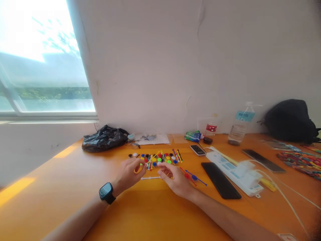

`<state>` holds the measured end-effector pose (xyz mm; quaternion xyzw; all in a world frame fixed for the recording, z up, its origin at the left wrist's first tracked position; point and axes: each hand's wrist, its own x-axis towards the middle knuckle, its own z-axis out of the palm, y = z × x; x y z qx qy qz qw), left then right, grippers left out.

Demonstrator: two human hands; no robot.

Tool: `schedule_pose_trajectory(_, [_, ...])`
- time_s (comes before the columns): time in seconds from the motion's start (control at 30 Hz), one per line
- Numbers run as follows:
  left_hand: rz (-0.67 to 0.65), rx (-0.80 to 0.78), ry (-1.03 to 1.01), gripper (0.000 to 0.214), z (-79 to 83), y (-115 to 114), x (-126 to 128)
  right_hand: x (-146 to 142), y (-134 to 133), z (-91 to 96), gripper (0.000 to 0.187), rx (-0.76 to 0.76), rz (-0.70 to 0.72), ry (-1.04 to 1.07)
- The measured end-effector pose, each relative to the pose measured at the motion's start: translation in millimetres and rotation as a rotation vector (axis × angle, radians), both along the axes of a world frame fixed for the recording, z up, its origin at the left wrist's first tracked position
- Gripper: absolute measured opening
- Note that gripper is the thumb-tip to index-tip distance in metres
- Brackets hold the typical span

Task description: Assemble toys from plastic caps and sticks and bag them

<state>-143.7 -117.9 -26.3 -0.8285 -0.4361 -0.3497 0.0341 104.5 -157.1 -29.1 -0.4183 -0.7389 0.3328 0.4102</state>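
Note:
A thin white plastic rod [150, 178] lies crosswise on the table between my two hands. Near its left end is my left hand [130, 172], wearing a watch [106, 192]; its fingers are bent, with a gap between thumb and forefinger. Close to the rod's right end, my right hand [178, 180] has curved fingers and the thumb apart. I see nothing held in either hand. Just beyond them spread small coloured discs [159, 160] and several thin coloured sticks [149, 162], partly hidden by my fingers. Red [188, 176] and blue [195, 177] rods lie right of my right hand.
A black plastic bag [105, 138], glasses [134, 145] and a paper sheet [152, 139] are at the back. To the right are a black phone [220, 180], power strip [233, 172], another phone [263, 160], water bottle [238, 129], black backpack [288, 120] and loose cables.

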Motion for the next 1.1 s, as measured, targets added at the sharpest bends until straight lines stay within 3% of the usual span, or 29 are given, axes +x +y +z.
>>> schedule_pose_trajectory(0.1, [-0.194, -0.073, 0.077, 0.026, -4.5, -16, 18, -3, 5, -1.7, 0.044, -0.215, 0.077, 0.222])
schedule_pose_trajectory(0.17, [-0.252, -0.143, 0.095, 0.024, -6.4, -23, 25, -4, 6, -2.8, 0.047, -0.241, 0.114, 0.263])
schedule_pose_trajectory(0.4, [-0.548, -0.424, -0.003, 0.022, -4.0, -32, 22, 5, 3, 3.1, 0.046, 0.011, -0.081, 0.046])
schedule_pose_trajectory(0.5, [-0.546, -0.477, -0.008, 0.021, -9.2, -32, 27, 8, 1, 8.7, 0.044, 0.067, -0.115, -0.030])
schedule_pose_trajectory(0.67, [-0.602, -0.485, -0.118, 0.012, -18.4, -21, 32, 5, 1, 4.6, 0.037, 0.043, -0.044, 0.011])
schedule_pose_trajectory(0.87, [-0.465, -0.549, -0.174, 0.024, -25.6, -10, 23, 6, 2, 3.0, 0.028, 0.043, -0.030, -0.016])
schedule_pose_trajectory(1.0, [-0.478, -0.518, -0.251, 0.033, -21.0, -9, 17, 7, -2, 10.9, 0.032, 0.148, -0.038, -0.134])
schedule_pose_trajectory(1.1, [-0.475, -0.453, -0.312, 0.041, -14.0, -7, 14, 7, -4, 11.5, 0.035, 0.215, 0.084, -0.227])
